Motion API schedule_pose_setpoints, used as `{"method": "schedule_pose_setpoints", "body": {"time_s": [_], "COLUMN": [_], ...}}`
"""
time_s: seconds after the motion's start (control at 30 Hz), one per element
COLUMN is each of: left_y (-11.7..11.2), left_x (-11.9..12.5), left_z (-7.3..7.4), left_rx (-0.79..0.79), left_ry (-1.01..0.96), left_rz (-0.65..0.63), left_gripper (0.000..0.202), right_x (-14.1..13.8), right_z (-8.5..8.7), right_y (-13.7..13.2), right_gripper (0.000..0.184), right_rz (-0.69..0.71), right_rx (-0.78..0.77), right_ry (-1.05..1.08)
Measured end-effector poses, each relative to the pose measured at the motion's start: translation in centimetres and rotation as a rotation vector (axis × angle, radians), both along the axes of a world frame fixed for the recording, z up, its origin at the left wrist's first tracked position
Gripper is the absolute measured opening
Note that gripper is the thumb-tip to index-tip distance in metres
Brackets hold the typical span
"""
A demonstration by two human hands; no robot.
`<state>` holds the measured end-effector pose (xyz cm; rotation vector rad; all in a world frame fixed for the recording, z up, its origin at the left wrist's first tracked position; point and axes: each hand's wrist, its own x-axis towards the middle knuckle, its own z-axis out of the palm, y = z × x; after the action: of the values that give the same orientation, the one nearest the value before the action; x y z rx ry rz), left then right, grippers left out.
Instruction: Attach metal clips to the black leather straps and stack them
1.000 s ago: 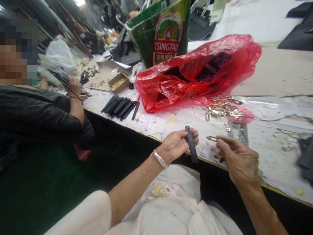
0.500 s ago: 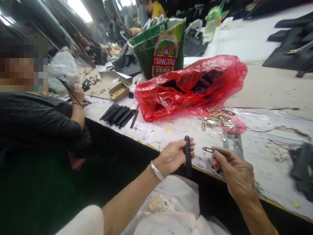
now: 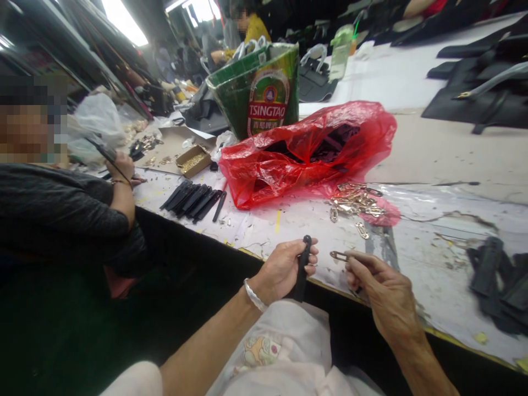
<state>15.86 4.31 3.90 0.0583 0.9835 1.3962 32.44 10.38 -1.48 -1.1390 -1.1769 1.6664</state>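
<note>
My left hand (image 3: 284, 269) grips a narrow black strap (image 3: 303, 269), its rounded end pointing up and its lower end hanging past the table edge. Between the thumb and fingers of my right hand (image 3: 383, 286) is a small gold oblong metal buckle (image 3: 339, 256), held out towards the strap. A gap separates buckle and strap. Beyond my right hand lies a pile of similar gold buckles (image 3: 357, 201), with one loose buckle (image 3: 362, 230) nearer to me. More black straps (image 3: 495, 275) lie in a heap at the right.
A red plastic bag (image 3: 264, 170) with dark pieces inside lies in front of a green Tsingtao box (image 3: 268, 99). Black straps (image 3: 193, 201) lie in a row at left, near a small carton (image 3: 192, 162) of gold bits. A co-worker (image 3: 74, 209) sits at the left.
The whole view has shifted slightly, so things appear further left and a little lower. My left hand has tilted the strap a little. Both hands keep their holds.
</note>
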Motion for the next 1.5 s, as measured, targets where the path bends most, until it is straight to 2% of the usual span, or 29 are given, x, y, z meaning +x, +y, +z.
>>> {"method": "schedule_pose_setpoints", "body": {"time_s": [0.13, 0.27, 0.4, 0.47, 0.6, 0.73, 0.87, 1.0, 1.13, 1.27, 1.37, 1.5], "left_y": [-0.4, -1.0, -1.2, -1.1, -0.8, -0.8, -0.8, -1.0, -1.3, -1.5, -1.6, -1.8], "left_x": [0.0, 0.1, 0.3, 0.3, 0.5, 1.1, 1.6, 1.2, 0.5, 0.2, 0.3, 0.6], "left_z": [-0.6, -0.9, -1.1, -1.2, -1.5, -1.9, -2.2, -2.0, -1.2, -0.6, -0.3, 0.2], "left_rx": [0.068, 0.1, 0.114, 0.096, 0.042, 0.069, 0.129, 0.088, 0.095, 0.141, 0.153, 0.117], "left_ry": [0.221, 0.4, 0.642, 0.655, 0.51, 0.411, 0.41, 0.55, 0.869, 1.102, 1.145, 1.148], "left_rz": [0.024, -0.055, -0.122, -0.116, -0.069, -0.094, -0.099, -0.11, -0.271, -0.375, -0.422, -0.438], "left_gripper": [0.029, 0.037, 0.037, 0.037, 0.046, 0.045, 0.039, 0.035, 0.028, 0.022, 0.021, 0.024], "right_x": [0.2, 0.1, -0.2, -0.3, -0.5, -1.6, -2.8, -2.8, -2.2, -2.0, -2.0, -1.8], "right_z": [-0.2, -0.2, 0.2, 0.3, 0.6, 1.0, 1.0, 0.9, 1.1, 1.5, 1.5, 1.5], "right_y": [-0.4, -0.5, -0.6, -0.7, -1.1, -2.2, -3.7, -4.3, -3.7, -3.1, -3.0, -3.0], "right_gripper": [0.037, 0.037, 0.036, 0.034, 0.031, 0.027, 0.024, 0.027, 0.034, 0.026, 0.022, 0.021], "right_rz": [0.04, 0.07, 0.1, 0.09, 0.025, -0.075, -0.088, -0.033, -0.018, 0.089, 0.14, 0.105], "right_rx": [-0.072, -0.124, -0.123, -0.119, -0.123, -0.092, -0.044, 0.041, 0.101, 0.188, 0.192, 0.183], "right_ry": [0.045, 0.092, 0.113, 0.124, 0.16, 0.203, 0.208, 0.085, -0.104, -0.121, -0.096, -0.125]}}
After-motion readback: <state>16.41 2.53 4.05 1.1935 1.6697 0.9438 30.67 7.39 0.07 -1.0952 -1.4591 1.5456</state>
